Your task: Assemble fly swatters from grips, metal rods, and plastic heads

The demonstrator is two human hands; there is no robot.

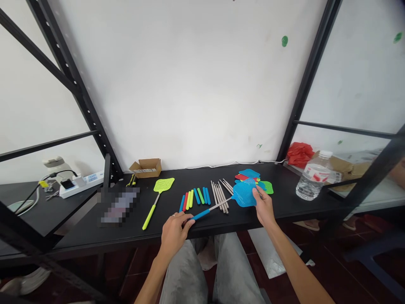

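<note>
A blue fly swatter (244, 193) is held between my two hands above the black table. My left hand (174, 230) is closed on the end of its blue handle, while my right hand (263, 206) pinches the edge of the mesh head. Beneath its metal shaft lie several metal rods (217, 195). Left of the rods is a row of loose handle grips (190, 199) in blue, red, yellow and green. Further left rests a whole yellow-green fly swatter (163, 184). Behind my right hand, loose swatter heads (249, 173) in blue, red and green are piled, partly hidden.
An open cardboard box (146, 168) stands at the back left near a yellow-and-black tool (131, 180). A water bottle (313, 177) stands at right, by a red plastic bag (300, 155). Black shelf posts (313, 63) rise on both sides. A power strip (81, 185) lies far left.
</note>
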